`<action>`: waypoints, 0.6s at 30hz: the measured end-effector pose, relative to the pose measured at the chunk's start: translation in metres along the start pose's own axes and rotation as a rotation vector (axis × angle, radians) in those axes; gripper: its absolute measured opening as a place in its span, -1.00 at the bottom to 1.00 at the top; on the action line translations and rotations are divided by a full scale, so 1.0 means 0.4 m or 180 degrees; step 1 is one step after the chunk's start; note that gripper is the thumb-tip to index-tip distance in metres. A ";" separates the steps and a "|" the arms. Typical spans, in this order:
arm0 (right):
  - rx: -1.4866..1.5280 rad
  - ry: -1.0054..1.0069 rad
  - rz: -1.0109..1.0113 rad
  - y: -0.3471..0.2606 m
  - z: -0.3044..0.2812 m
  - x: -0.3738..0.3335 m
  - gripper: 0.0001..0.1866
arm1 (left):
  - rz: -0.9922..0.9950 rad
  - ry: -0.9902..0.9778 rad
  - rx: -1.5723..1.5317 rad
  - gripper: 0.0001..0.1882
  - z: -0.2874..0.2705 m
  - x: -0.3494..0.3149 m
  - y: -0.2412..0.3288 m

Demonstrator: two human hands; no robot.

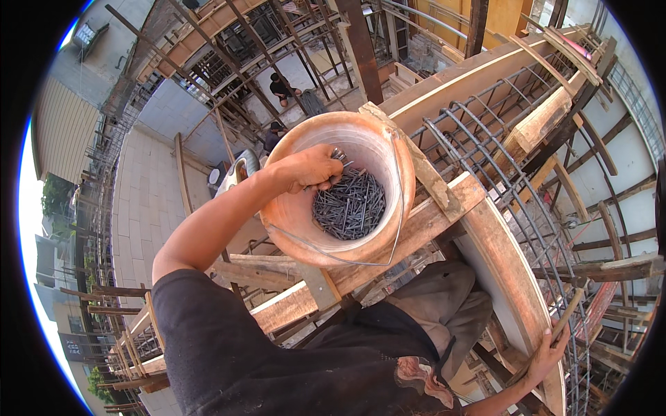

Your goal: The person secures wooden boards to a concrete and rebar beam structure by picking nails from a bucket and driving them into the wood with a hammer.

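Note:
My left hand (316,168) is inside the rim of an orange-brown bucket (295,239), its fingers closed around a small bunch of nails (340,157). Below it, loose dark nails (350,204) cover the bucket's bottom. The bucket's thin wire handle (397,236) hangs down over the near side. At the lower right, my right hand (547,359) is wrapped round a wooden stick (570,313) like a tool handle, against the edge of a curved formwork board (510,263). Whatever is at the stick's lower end cannot be made out.
The bucket rests on a timber beam (444,208). Rebar cages (496,149) run along the formwork at right. A block wall (142,180) stands at left. Far below, a person (281,87) crouches among timber props, with another person (274,135) nearer the bucket.

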State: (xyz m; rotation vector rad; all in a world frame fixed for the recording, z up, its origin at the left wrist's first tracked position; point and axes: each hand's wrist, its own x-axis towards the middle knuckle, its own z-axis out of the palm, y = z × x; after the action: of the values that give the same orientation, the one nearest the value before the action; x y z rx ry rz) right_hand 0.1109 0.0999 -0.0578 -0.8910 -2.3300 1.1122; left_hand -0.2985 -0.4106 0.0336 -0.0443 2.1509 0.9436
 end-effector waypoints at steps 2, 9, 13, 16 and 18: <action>-0.0035 -0.0012 0.0025 -0.006 0.001 -0.001 -0.53 | 0.0372 0.0404 0.0459 -0.74 0.031 0.026 -0.033; 0.0062 0.0018 0.0049 -0.006 0.003 -0.003 -0.52 | 0.0674 0.0644 0.2952 -0.71 0.069 0.058 -0.017; 0.0150 0.0037 0.0070 0.005 0.004 -0.003 -0.51 | 0.0579 0.0665 0.3250 -0.68 0.062 0.078 -0.030; 0.0146 0.0074 0.0135 0.002 0.004 -0.004 -0.50 | 0.0761 0.0486 0.3308 -0.69 0.055 0.067 -0.006; 0.0168 0.0076 0.0107 0.002 0.006 -0.005 -0.50 | 0.0740 0.0339 0.3322 -0.68 0.057 0.059 0.012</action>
State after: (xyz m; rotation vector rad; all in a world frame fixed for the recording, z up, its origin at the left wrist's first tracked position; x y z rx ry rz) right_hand 0.1112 0.0978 -0.0601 -0.9222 -2.2635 1.1648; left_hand -0.3021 -0.3865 0.0111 0.6829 2.5277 -0.1618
